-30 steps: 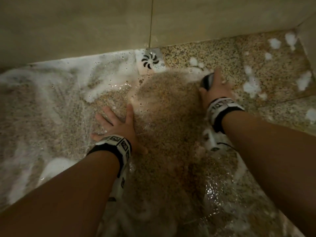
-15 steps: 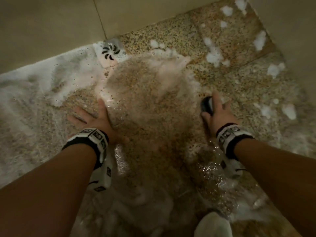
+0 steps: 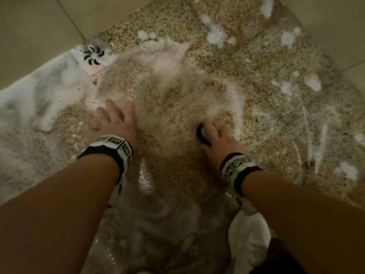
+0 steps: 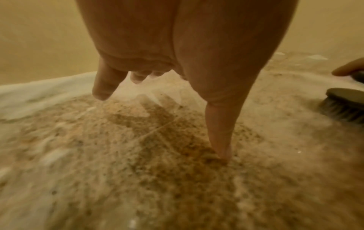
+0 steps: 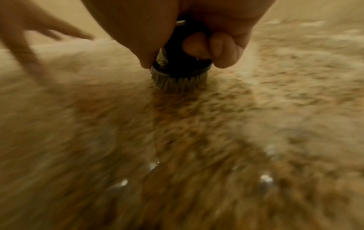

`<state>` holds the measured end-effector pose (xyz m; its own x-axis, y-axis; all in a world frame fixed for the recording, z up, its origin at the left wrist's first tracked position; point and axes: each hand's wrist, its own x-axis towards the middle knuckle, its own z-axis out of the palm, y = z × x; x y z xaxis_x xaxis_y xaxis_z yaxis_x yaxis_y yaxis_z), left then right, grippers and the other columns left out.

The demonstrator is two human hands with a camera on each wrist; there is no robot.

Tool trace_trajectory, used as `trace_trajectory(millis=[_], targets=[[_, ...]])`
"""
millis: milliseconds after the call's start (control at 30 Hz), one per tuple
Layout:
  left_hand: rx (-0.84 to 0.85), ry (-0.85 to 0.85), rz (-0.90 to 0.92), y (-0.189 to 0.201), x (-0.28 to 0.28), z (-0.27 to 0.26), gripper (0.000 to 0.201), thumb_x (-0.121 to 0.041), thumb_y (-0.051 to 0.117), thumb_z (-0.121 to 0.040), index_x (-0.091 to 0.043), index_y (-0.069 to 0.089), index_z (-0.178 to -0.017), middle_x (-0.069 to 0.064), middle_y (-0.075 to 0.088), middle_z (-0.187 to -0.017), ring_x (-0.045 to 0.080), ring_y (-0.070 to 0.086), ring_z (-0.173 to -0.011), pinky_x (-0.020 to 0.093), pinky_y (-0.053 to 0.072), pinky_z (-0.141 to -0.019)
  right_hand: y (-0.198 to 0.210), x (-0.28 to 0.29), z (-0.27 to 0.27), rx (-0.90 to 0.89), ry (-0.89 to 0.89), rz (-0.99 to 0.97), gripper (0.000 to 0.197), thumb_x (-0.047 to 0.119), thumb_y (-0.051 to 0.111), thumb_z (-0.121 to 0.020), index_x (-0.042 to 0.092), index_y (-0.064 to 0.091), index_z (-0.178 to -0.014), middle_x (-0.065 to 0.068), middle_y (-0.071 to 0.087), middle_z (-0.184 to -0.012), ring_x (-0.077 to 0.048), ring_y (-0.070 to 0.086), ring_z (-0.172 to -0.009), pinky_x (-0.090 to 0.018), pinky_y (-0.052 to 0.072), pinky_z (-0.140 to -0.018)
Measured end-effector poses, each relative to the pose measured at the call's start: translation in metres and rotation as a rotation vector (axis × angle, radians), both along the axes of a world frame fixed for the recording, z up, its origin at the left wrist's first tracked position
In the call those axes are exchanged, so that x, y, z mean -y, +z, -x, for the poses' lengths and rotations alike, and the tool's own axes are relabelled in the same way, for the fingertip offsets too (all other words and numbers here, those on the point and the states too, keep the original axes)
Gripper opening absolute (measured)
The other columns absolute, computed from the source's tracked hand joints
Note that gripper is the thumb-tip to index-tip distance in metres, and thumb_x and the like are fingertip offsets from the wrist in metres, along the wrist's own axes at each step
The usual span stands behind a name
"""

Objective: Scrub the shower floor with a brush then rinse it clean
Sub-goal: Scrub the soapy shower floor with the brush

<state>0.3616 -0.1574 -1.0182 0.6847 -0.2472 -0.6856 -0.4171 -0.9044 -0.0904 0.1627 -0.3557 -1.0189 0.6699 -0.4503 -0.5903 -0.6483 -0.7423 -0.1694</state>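
Looking down in the head view, the right hand (image 3: 221, 141) grips the brush (image 3: 202, 134) on the soapy shower floor (image 3: 256, 119); unscrubbed foam lies ahead and right of that grip. The left wrist view shows the left hand (image 4: 177, 54) spread, thumb touching the floor. The right wrist view shows fingers (image 5: 218, 51) curled round the brush's knob, bristles (image 5: 177, 80) pressed down.
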Motion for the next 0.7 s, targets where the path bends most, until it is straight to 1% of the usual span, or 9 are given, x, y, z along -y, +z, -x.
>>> trace_trajectory(millis=[67,133,233,300,367,467,567,633,700], targets=[[-0.023,0.028,-0.024,-0.003,0.007,0.006,0.133,-0.027,0.083,-0.083,-0.033,-0.031,-0.151,0.018,-0.033,-0.161,0.047,-0.017,-0.151,0.068,0.02,-0.118,0.0,0.025,-0.007,0.005,-0.166,0.06,0.072,0.047,0.045,-0.104,0.052,-0.007,-0.153,-0.011,0.026,-0.155,-0.04,0.063,-0.104,-0.042,0.056,-0.071],[-0.081,0.094,-0.063,-0.01,0.01,0.013,0.135,-0.043,0.084,-0.08,-0.027,-0.027,-0.155,0.021,-0.028,-0.162,0.047,-0.014,-0.151,0.063,0.019,-0.12,-0.002,0.034,-0.033,0.029,-0.325,0.045,0.073,0.044,0.045,-0.105,0.049,-0.006,-0.156,-0.011,0.019,-0.16,-0.044,0.058,-0.116,-0.048,0.055,-0.082],[-0.072,0.136,-0.079,-0.027,0.014,0.024,0.124,-0.038,0.078,-0.088,-0.02,-0.023,-0.157,0.025,-0.026,-0.161,0.049,-0.013,-0.151,0.062,0.02,-0.119,-0.004,0.002,-0.058,0.071,-0.21,0.023,0.076,0.05,0.045,-0.102,0.049,-0.009,-0.156,-0.01,0.012,-0.166,-0.046,0.046,-0.134,-0.054,0.049,-0.103],[-0.035,0.155,-0.086,-0.035,0.016,0.022,0.12,-0.032,0.075,-0.09,-0.02,-0.025,-0.156,0.027,-0.026,-0.161,0.051,-0.011,-0.15,0.064,0.021,-0.117,-0.003,-0.04,-0.041,0.069,0.004,-0.08,0.075,0.052,0.046,-0.101,0.054,-0.01,-0.151,-0.009,0.022,-0.161,-0.045,0.056,-0.12,-0.055,0.054,-0.095],[-0.058,0.151,-0.128,-0.032,0.016,0.022,0.129,-0.034,0.08,-0.086,-0.019,-0.027,-0.156,0.027,-0.027,-0.16,0.051,-0.012,-0.15,0.064,0.02,-0.117,0.001,-0.064,-0.007,0.026,0.084,-0.144,0.074,0.049,0.048,-0.102,0.059,-0.011,-0.146,-0.007,0.027,-0.154,-0.038,0.062,-0.106,-0.05,0.059,-0.083],[-0.123,0.133,-0.186,-0.022,0.021,0.023,0.15,-0.05,0.089,-0.07,-0.015,-0.03,-0.154,0.028,-0.029,-0.159,0.05,-0.014,-0.15,0.063,0.017,-0.119,0.005,-0.033,0.028,-0.048,-0.034,-0.072,0.073,0.051,0.044,-0.104,0.058,-0.014,-0.147,-0.007,0.026,-0.153,-0.035,0.063,-0.104,-0.04,0.058,-0.075],[-0.126,0.124,-0.248,-0.018,0.028,0.022,0.161,-0.062,0.09,-0.058,-0.015,-0.03,-0.154,0.028,-0.028,-0.16,0.05,-0.011,-0.151,0.063,0.015,-0.119,0.001,0.012,0.03,0.014,-0.313,0.018,0.073,0.047,0.046,-0.104,0.052,-0.007,-0.153,-0.011,0.029,-0.15,-0.033,0.06,-0.088,-0.037,0.052,-0.066],[-0.111,0.126,-0.254,-0.017,0.028,0.023,0.158,-0.061,0.088,-0.061,-0.014,-0.029,-0.155,0.027,-0.026,-0.161,0.049,-0.01,-0.151,0.062,0.014,-0.12,-0.003,0.022,0.011,0.045,-0.464,0.038,0.073,0.043,0.047,-0.104,0.048,-0.005,-0.156,-0.013,0.024,-0.155,-0.04,0.061,-0.099,-0.043,0.055,-0.074],[-0.072,0.091,-0.249,-0.019,0.027,0.026,0.14,-0.055,0.081,-0.078,-0.013,-0.028,-0.155,0.029,-0.023,-0.161,0.049,-0.008,-0.151,0.061,0.013,-0.122,-0.004,0.002,-0.008,0.077,-0.427,0.03,0.074,0.041,0.048,-0.104,0.046,-0.005,-0.156,-0.014,0.017,-0.163,-0.046,0.054,-0.121,-0.05,0.054,-0.092]])
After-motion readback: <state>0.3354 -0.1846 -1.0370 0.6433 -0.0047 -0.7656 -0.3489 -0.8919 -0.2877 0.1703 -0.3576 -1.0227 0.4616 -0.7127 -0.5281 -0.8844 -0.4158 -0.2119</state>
